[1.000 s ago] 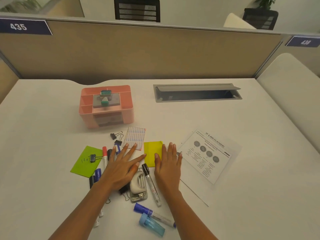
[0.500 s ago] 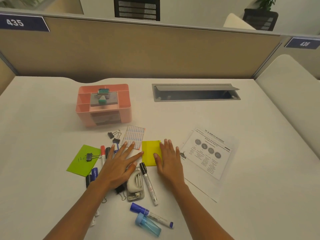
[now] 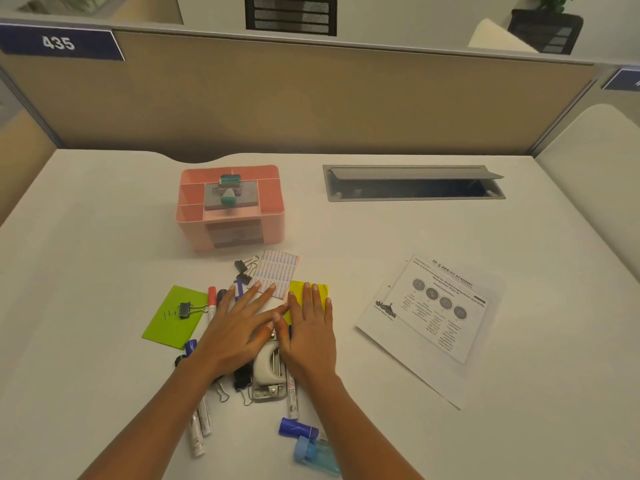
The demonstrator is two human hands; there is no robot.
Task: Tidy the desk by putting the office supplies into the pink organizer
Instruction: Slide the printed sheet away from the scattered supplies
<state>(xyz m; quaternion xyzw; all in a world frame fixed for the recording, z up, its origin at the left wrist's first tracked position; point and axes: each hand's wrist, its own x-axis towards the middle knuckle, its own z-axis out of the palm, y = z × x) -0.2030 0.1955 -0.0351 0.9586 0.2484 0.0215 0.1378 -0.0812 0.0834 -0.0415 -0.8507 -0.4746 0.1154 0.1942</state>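
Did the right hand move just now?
Yes. The right hand slid left across the yellow sticky note, away from the printed sheet, until its thumb met the left hand above the hole punch.

Single head-worn view, looking forward and steeply down onto the desk (image 3: 104, 209) from the seated side. Wide lens is bending the partition (image 3: 311, 98) and desk edges. Both forearms are entering from the bottom edge; the hands are sitting near, lower centre. The far chairs are showing above the partition. No second view to compare.
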